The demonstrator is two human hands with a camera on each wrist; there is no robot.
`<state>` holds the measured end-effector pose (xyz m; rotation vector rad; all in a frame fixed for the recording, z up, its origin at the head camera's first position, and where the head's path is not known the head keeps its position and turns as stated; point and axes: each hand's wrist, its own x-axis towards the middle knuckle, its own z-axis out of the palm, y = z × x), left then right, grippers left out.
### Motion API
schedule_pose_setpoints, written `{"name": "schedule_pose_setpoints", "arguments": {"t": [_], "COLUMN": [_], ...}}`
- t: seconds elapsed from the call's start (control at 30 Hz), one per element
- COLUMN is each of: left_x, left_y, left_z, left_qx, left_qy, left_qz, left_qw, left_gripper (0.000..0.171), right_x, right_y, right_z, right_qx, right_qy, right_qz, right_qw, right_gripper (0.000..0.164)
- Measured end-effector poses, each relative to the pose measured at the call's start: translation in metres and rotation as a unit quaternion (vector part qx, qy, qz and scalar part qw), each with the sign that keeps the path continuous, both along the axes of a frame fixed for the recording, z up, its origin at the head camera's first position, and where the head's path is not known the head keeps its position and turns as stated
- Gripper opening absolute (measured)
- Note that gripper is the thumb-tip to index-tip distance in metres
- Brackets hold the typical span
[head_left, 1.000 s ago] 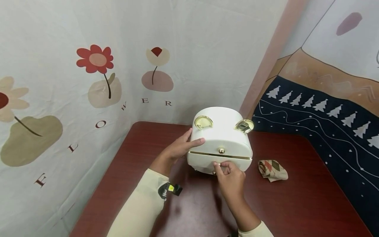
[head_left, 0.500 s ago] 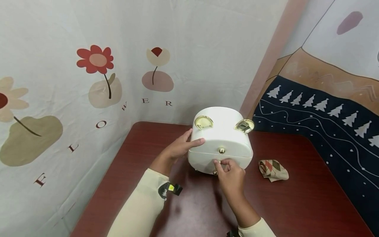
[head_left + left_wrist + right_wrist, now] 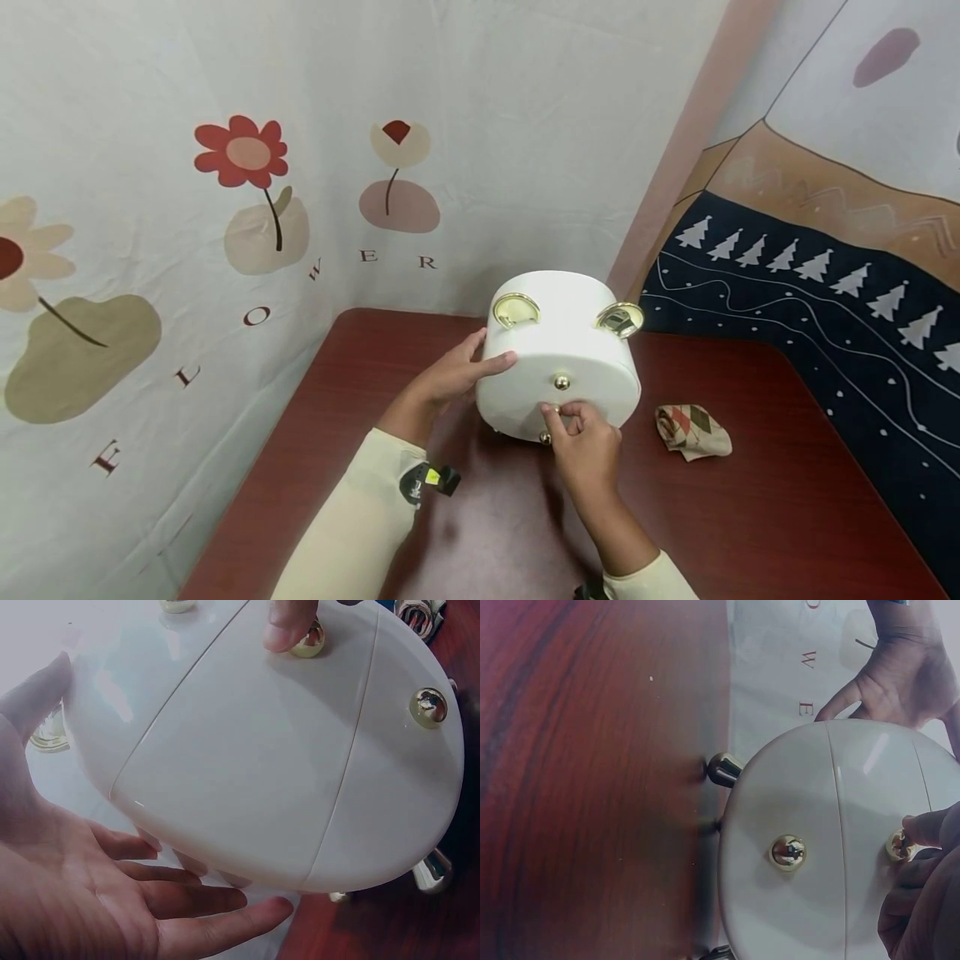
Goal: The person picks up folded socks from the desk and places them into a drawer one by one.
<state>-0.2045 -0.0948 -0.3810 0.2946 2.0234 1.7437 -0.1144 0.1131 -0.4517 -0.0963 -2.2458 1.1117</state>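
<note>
1. Box [image 3: 558, 342]: on table [image 3: 750, 517], right of left hand [image 3: 450, 371], far side of right hand [image 3: 590, 450]. Both hands on it.
2. Right hand: thumb and fingers pinching middle knob [image 3: 894, 847], centre of the front face.
3. Left hand: fingers spread along the left flank, thumb on the front's upper left edge. Reads as bracing. Can't tell how many fingertips actually touch.
4. Key relation: box's long axis looks left-right; middle drawer [image 3: 232, 757] should slide near-far, so right hand is lined up and is the nearer one to the knob.
5. Seams thin, drawers look flush.
6. Cloth [image 3: 692, 432]: right of box, apart from it.
</note>
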Motion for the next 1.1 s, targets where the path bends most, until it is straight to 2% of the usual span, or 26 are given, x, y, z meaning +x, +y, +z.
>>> {"name": "schedule_pose_setpoints", "arguments": {"t": [0.07, 0.2, 0.3, 0.43, 0.53, 0.67, 0.73, 1.1], "left_x": [0.0, -0.001, -0.001, 0.0, 0.0, -0.001, 0.0, 0.001], "left_y": [-0.003, -0.007, -0.006, -0.005, -0.006, -0.005, -0.005, -0.006], "left_z": [-0.001, -0.002, -0.003, -0.004, -0.004, -0.005, -0.004, -0.004], "left_qx": [-0.016, -0.079, -0.123, -0.135, -0.131, -0.116, -0.116, -0.143], "left_qy": [0.014, 0.074, 0.101, 0.103, 0.104, 0.102, 0.102, 0.095], "left_qz": [-0.01, -0.021, -0.007, 0.005, 0.004, 0.001, 0.002, 0.016], "left_qw": [0.9997, 0.9939, 0.9872, 0.9855, 0.9858, 0.988, 0.988, 0.985], "left_gripper": [0.105, 0.124, 0.127, 0.121, 0.119, 0.118, 0.117, 0.112], "right_x": [0.0, 0.002, 0.004, 0.007, 0.008, 0.007, 0.006, -0.002], "right_y": [0.001, 0.001, 0.001, 0.003, 0.005, 0.008, 0.008, 0.007], "right_z": [-0.002, -0.004, -0.006, -0.009, -0.01, -0.013, -0.015, -0.022], "right_qx": [-0.002, 0.002, 0.006, 0.003, 0.021, 0.055, 0.061, 0.06], "right_qy": [0.005, 0.012, 0.007, -0.02, -0.077, -0.186, -0.219, -0.22], "right_qz": [0.003, 0.002, 0.0, 0.002, 0.005, 0.032, 0.046, 0.049], "right_qw": [1.0, 1.0, 1.0, 1.0, 0.997, 0.981, 0.973, 0.972], "right_gripper": [0.024, 0.025, 0.027, 0.03, 0.025, 0.029, 0.033, 0.035]}}
